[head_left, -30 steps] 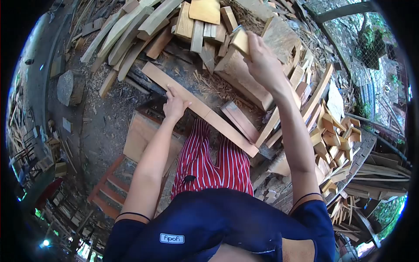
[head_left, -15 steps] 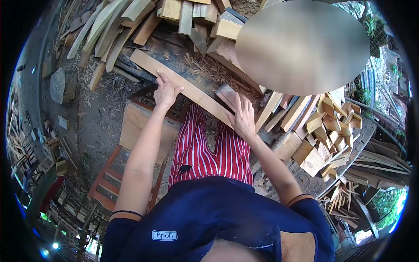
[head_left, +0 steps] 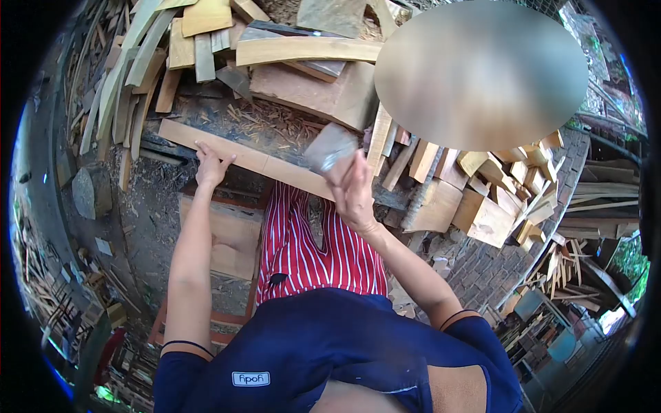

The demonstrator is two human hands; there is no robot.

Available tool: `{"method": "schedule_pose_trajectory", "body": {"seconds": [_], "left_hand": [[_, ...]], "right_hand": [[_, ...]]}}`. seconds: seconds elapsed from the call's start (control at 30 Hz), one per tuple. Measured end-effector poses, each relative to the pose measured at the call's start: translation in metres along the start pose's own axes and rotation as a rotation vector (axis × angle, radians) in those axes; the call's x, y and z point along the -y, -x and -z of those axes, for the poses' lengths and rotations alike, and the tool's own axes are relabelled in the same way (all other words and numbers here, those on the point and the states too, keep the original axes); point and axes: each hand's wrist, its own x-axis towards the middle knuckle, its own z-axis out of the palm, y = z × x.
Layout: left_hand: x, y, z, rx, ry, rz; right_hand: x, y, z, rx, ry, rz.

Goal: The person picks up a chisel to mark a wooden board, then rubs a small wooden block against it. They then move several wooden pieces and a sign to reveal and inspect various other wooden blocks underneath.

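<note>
A long, flat wooden plank [head_left: 251, 160] lies slantwise across the bench in front of my knees, with a thin line across its middle. Toward its left end, my left hand [head_left: 211, 166] grips the near edge, index finger and thumb spread on the face. My right hand [head_left: 355, 196] is at the right end, fingers raised around a greyish wooden block [head_left: 330, 148]. The block is tilted and smeared by motion above the plank's far edge; the fingers partly hide its near side.
Wood shavings [head_left: 265, 124] litter the dark bench [head_left: 206, 113] behind the plank. Curved wood strips [head_left: 127, 76] are piled at the left. A thick wooden slab [head_left: 310, 89] lies beyond, and cut blocks [head_left: 485, 213] are heaped right. A wooden stool [head_left: 224, 237] stands left of my legs.
The block beside my right hand has been lifted and tilted, with that hand turned up around it. The whole view has shifted, and my left hand still holds the plank.
</note>
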Motion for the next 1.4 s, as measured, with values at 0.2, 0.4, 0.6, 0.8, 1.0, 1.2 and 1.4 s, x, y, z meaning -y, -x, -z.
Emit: {"method": "schedule_pose_trajectory", "body": {"seconds": [0.2,0.4,0.6,0.8,1.0,1.2,1.4], "left_hand": [[0.01,-0.013,-0.007,0.01,0.04,-0.007],[0.016,-0.021,-0.016,-0.008,0.066,-0.051],[0.012,-0.018,-0.014,-0.002,0.063,-0.017],[0.004,-0.008,-0.007,0.019,0.104,0.029],[0.003,-0.007,-0.005,0.023,0.108,0.027],[0.02,-0.016,-0.024,-0.09,0.095,-0.051],[0.037,-0.037,-0.04,-0.11,0.11,-0.121]], "right_hand": [[-0.039,-0.05,0.052,-0.267,-0.002,-0.629],[-0.12,-0.096,0.06,-0.224,0.242,-0.699],[-0.111,-0.056,0.044,-0.395,0.5,-0.232],[-0.048,0.068,-0.002,-0.55,-0.917,-1.429],[-0.095,0.059,0.005,-0.578,-1.225,-1.616],[-0.08,0.044,0.006,-0.382,-1.218,-1.259],[-0.062,0.101,0.014,0.468,0.232,-0.376]]}}
